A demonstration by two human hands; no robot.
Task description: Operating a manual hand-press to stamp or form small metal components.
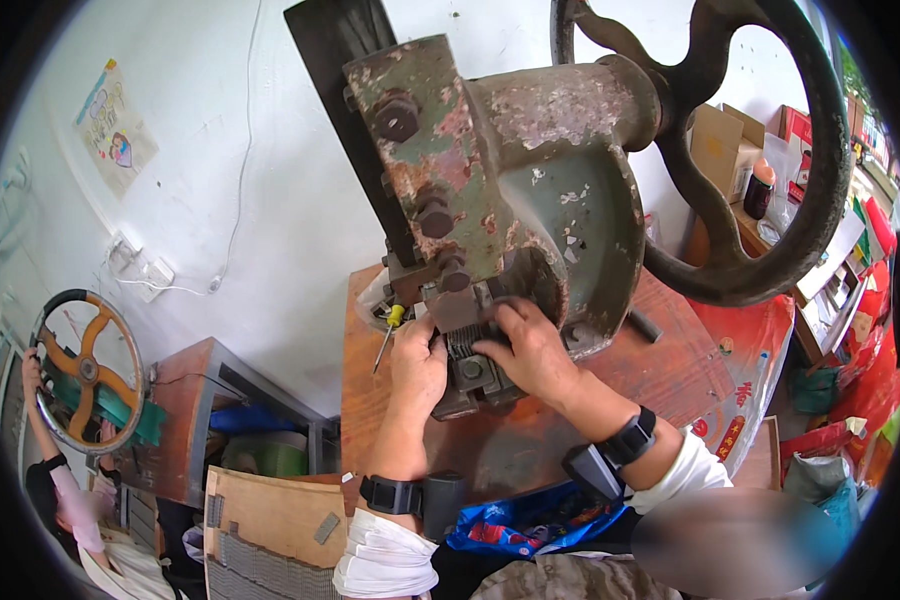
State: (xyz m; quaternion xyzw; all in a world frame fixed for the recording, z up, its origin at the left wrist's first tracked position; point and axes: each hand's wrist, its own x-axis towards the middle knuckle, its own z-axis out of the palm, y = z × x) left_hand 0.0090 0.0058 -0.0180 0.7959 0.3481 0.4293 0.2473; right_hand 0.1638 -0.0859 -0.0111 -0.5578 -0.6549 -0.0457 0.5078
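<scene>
A worn green-and-red cast-metal hand press [410,150] stands on a reddish-brown table [530,440]. At its base, under the ram, lies a small dark metal piece with fine parallel ridges [460,342]. My left hand [418,365] is closed at the piece's left side, its fingertips partly hidden by the press. From the right, my right hand [532,352] curls round it, thumb at the near side and forefinger up by the ram. Just below the piece is a bolted metal die block [473,375]. Beside my left hand lies a yellow-handled screwdriver [394,317].
The press's big dark handwheel [820,200] stands at upper right. A short dark rod [644,326] lies on the table. At lower left, a wooden board [270,490] carries several grey ridged strips. Another person's hand [32,368] grips an orange-spoked wheel [88,370] further left.
</scene>
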